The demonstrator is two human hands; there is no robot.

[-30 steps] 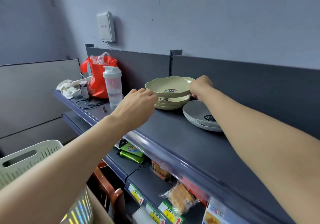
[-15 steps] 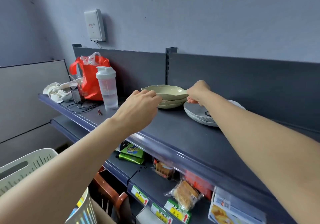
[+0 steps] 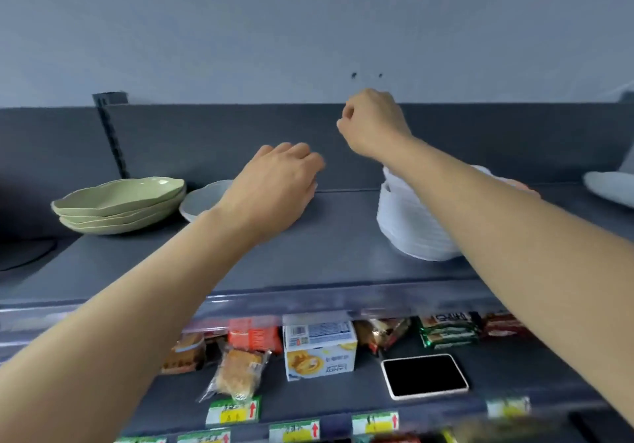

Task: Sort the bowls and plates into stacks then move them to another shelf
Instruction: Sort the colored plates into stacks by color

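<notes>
A stack of green scalloped plates (image 3: pixel 120 204) rests at the left of the dark top shelf (image 3: pixel 308 257). Just right of it lie grey plates (image 3: pixel 200 199), partly hidden by my left hand (image 3: pixel 274 188). That hand hovers palm down over the shelf, fingers bent, holding nothing. A stack of white ribbed bowls (image 3: pixel 411 233) stands at the right, and my right forearm crosses over it. My right hand (image 3: pixel 372 123) is raised in front of the back panel, fingers loosely curled with nothing in them.
A pale dish (image 3: pixel 607 188) shows at the far right edge of the shelf. The lower shelf holds snack packets, a yellow carton (image 3: pixel 319 346) and a phone (image 3: pixel 425 375) lying face up. Price tags line its front lip.
Both hands have let go of the green plate, which now lies on the green stack. The view has swung right, and both hands have moved right, the right one rising.
</notes>
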